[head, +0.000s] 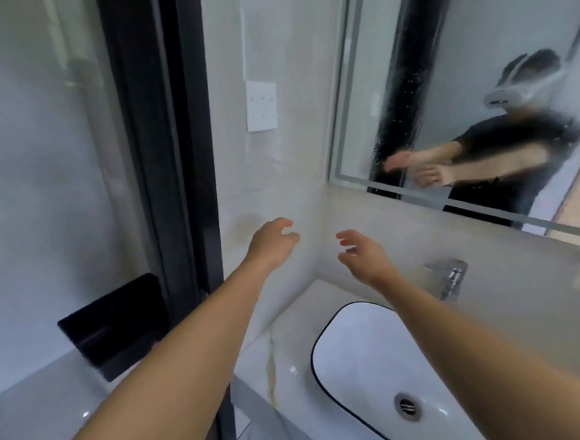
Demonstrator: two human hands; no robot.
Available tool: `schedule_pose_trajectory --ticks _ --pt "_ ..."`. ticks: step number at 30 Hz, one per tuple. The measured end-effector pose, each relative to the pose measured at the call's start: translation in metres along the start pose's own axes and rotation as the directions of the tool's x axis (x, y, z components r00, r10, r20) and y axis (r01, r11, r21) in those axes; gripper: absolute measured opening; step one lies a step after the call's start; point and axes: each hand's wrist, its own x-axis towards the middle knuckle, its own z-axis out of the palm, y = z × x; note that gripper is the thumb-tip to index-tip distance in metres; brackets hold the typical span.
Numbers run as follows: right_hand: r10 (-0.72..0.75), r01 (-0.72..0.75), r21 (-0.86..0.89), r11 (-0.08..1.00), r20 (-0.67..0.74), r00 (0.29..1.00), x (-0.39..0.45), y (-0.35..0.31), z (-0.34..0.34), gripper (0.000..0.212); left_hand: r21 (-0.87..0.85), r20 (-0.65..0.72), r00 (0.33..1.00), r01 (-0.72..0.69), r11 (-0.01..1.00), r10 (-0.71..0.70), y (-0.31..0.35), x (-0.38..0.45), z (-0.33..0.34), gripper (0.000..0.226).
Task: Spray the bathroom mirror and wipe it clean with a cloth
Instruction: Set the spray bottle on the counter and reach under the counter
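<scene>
The bathroom mirror (476, 52) hangs at the upper right, with droplets and wet streaks on its left part. It reflects a person in a dark shirt with both arms stretched out. My left hand (273, 243) reaches toward the wall corner below the mirror, fingers loosely curled and holding nothing. My right hand (361, 252) is beside it, fingers apart and empty. Neither a spray bottle nor a cloth is in view.
A white sink (329, 354) with a dark rim and a metal drain (407, 405) lies under my right arm. A chrome faucet (452, 277) stands behind it. A black frame (171, 159) borders glass on the left, with a black holder (117, 326). A white socket plate (261, 105) is on the wall.
</scene>
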Motion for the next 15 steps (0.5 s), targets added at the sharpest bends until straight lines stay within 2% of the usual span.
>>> schedule_pose_trajectory --ticks 3,7,15 --pt "-0.072 0.084 -0.123 0.989 0.099 0.993 -0.023 0.008 0.022 0.042 0.071 -0.076 0.995 0.069 0.995 -0.063 -0.029 -0.045 -0.006 0.049" --pt "-0.173 0.208 -0.180 0.961 0.190 0.966 -0.063 0.020 0.051 0.040 0.189 -0.161 0.980 0.151 0.970 -0.121 -0.060 -0.110 -0.002 0.052" --pt "-0.203 0.250 -0.107 0.962 0.332 0.921 -0.148 0.027 0.113 0.030 0.234 -0.235 0.941 0.296 0.926 -0.242 -0.104 -0.212 0.009 0.050"
